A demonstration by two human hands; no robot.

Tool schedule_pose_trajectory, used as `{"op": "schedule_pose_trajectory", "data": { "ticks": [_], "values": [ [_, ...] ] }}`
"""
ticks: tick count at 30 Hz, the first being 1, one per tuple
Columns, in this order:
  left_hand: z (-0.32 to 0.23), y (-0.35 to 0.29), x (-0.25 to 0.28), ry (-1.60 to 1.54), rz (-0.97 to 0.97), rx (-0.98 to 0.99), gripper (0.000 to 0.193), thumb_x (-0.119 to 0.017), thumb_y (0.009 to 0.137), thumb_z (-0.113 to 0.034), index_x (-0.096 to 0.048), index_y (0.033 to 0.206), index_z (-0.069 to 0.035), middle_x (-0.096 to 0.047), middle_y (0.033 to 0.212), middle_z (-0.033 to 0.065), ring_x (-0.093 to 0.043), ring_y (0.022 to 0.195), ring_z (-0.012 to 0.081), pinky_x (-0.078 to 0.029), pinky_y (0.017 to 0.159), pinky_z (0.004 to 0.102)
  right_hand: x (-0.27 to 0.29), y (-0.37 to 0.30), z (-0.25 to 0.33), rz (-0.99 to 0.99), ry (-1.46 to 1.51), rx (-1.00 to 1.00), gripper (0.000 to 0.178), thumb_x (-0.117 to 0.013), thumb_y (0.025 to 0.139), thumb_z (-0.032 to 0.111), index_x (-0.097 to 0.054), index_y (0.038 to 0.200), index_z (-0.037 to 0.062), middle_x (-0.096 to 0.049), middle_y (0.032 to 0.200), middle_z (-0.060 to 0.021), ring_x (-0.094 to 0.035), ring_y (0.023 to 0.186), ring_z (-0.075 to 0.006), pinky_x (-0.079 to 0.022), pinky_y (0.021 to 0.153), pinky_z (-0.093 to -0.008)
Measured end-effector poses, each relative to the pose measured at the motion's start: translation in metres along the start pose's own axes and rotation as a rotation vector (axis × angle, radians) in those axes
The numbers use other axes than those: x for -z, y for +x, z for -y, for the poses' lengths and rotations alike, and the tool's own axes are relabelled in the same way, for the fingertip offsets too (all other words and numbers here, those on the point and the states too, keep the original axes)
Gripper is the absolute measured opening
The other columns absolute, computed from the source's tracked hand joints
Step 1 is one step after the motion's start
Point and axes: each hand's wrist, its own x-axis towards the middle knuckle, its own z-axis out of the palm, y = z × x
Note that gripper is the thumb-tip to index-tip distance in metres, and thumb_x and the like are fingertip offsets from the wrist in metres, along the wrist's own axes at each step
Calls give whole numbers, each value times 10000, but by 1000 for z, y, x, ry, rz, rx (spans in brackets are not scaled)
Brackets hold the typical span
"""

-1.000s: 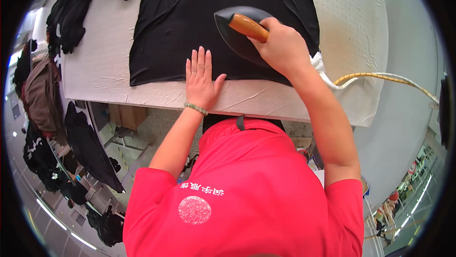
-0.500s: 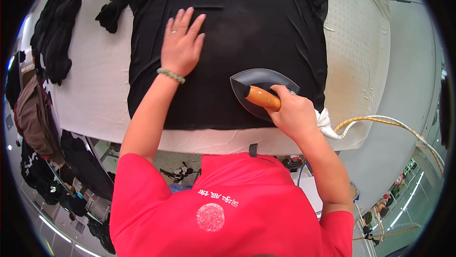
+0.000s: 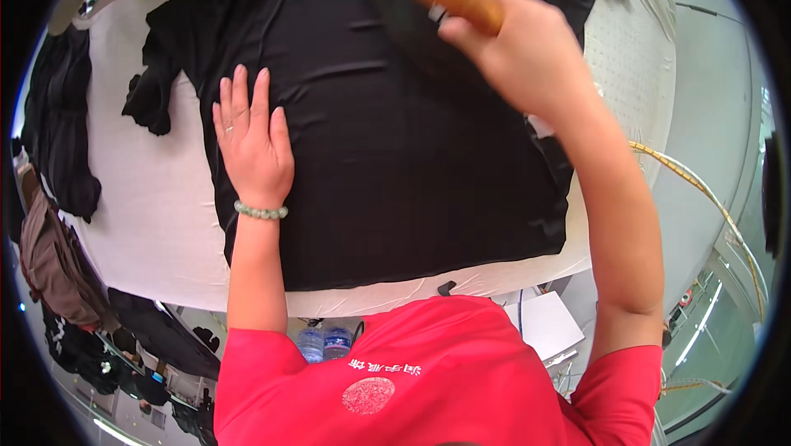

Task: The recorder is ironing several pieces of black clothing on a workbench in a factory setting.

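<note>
A black short-sleeved shirt [image 3: 395,191] lies spread on a padded ironing table [image 3: 132,182] covered in cream cloth. On the shirt's left part rests my left hand [image 3: 254,154], palm down with the fingers stretched out. My right hand [image 3: 535,55] is wrapped round the wooden handle of a dark iron [image 3: 387,1], over the shirt's upper middle. The iron is smeared by motion, so I cannot tell whether its sole touches the cloth. Small creases run across the shirt between the iron and my left hand.
A yellow-and-white hose [image 3: 700,186] curves off the table's right side. Another black garment [image 3: 59,133] lies along the left edge, with brown cloth [image 3: 58,256] hanging below it. Under the near edge stand water bottles [image 3: 324,342] and a white box [image 3: 545,326].
My right hand has pushed the iron away from the shirt's near hem, up across the cloth. My left hand has shifted left and nearer, still flat. The shirt sits lower in view.
</note>
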Motion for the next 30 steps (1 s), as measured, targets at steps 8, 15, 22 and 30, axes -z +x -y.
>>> {"op": "schedule_pose_trajectory", "data": {
  "ticks": [8, 15, 22, 30],
  "values": [
    [-20, 7, 23, -297, -2, 70, 487, -575, 996, -194, -523, 1460, -57, -432, 1568, 159, -332, 1487, 379, -228, 1216, 513, 27, -159, -73, 191, 96, -369, 484, -823, 843, 324, -643, 1193, 42, -730, 879, -157, -709, 817, -294, -552, 782, -369],
    [-172, -53, 4, -428, 277, -511, 598, -732, 875, -184, -538, 1416, -16, -490, 1508, 174, -346, 1476, 394, -258, 1203, 549, 54, -284, -255, -280, 93, -805, 417, -768, 884, 393, -693, 1096, 42, -731, 883, -84, -683, 854, -174, -508, 743, -336],
    [-274, -73, 6, -646, 849, -901, 438, -734, 872, -175, -620, 1279, -60, -661, 1231, 173, -628, 1159, 354, -496, 989, 450, 49, -339, -319, -577, -593, -531, 336, -690, 935, 361, -678, 1130, 89, -702, 997, -83, -690, 871, -256, -532, 791, -383],
    [-372, 126, -86, -279, 389, -1121, 226, -576, 985, -109, -674, 1185, -145, -672, 1090, 111, -680, 877, 322, -546, 777, 392, -63, -429, -203, -558, 351, -896, 225, -749, 877, 150, -674, 1065, 51, -692, 964, -77, -686, 765, -202, -542, 705, -332]
  ]
}}
